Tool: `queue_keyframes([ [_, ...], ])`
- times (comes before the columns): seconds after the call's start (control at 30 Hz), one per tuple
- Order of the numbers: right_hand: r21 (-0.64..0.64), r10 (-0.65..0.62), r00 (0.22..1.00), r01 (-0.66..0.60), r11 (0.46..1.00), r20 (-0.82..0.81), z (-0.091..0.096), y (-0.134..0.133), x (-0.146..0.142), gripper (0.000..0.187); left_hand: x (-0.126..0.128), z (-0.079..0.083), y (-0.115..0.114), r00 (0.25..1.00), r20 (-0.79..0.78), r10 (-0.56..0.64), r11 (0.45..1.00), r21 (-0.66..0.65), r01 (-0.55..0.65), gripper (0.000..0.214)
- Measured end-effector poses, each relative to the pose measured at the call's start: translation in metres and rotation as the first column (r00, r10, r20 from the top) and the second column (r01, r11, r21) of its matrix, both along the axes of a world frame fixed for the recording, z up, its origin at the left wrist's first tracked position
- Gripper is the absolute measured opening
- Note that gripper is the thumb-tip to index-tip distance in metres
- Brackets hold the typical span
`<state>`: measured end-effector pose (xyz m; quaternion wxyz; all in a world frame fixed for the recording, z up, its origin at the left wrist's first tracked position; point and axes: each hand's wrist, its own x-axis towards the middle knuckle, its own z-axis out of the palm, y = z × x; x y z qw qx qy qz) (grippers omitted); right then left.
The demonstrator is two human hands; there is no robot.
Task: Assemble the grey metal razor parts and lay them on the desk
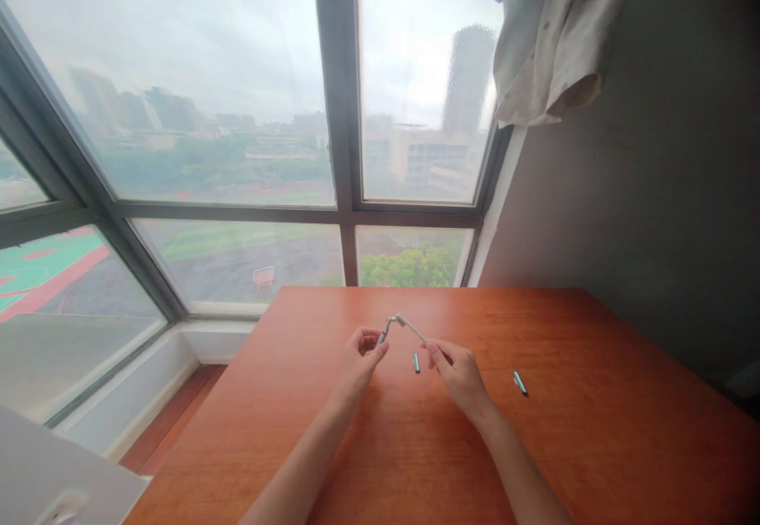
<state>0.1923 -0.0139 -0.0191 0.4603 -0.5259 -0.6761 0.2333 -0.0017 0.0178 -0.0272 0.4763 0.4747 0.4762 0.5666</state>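
Forearms: two, bare, coming in from the near edge over the table [594, 446] and closing toward its middle.
Left hand [359, 359]: grip narrowed to a pinch, thumb and forefinger on the left end of the rod [404, 322]; other fingers curled in.
Right hand [458, 372]: grip also drawn to a fingertip pinch, on the rod's right end; back of the hand up, low over the wood.
Rod: thin and pale, material not clear; bent at a joint near its top like an upturned V; held clear of the table between the two hands, over the middle of the board.
First tube [416, 362]: small, teal with a pale end, lying flat between the hands, just beside the right fingers.
Second tube [520, 382]: same kind, flat on the table to the right of the right hand, apart from it.
Progress: by my reading, work is under way, not finished. The rod is up and held at both ends, and neither tube is touched.
Count: hands, two; rod, one; tubes, two; table, one.
Window [237, 113]: beyond the far edge, dark frame, hazy buildings and a sports ground outside.
Curtain [546, 42]: one, pale, bunched at the upper right.
Wall [653, 192]: grey, along the right.
White object [59, 485]: lower left corner, cut off; cannot tell what it is.
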Motion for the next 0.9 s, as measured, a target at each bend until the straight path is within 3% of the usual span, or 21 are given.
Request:
queue_keyframes([
  [0.27,-0.028,0.002,0.997,-0.004,1.000,-0.081,0.000,0.000,0.002,0.052,-0.003,0.002,0.000,1.000,-0.020,0.011,1.000,0.008,-0.011,0.032],
  [0.5,0.028,-0.037,0.999,0.036,0.999,0.016,-0.003,0.002,0.002,0.051,-0.004,0.008,-0.003,0.999,-0.037,-0.004,1.000,-0.018,0.003,0.031],
  [0.7,0.070,-0.093,0.995,0.091,0.993,0.028,-0.004,0.004,0.004,0.051,-0.005,0.014,-0.005,0.991,-0.015,-0.129,0.991,-0.019,0.129,0.031],
  [0.9,0.091,-0.100,0.993,0.094,0.991,0.065,-0.001,0.003,0.004,0.050,-0.001,0.014,-0.006,0.995,0.040,-0.088,0.996,-0.027,0.089,0.032],
])
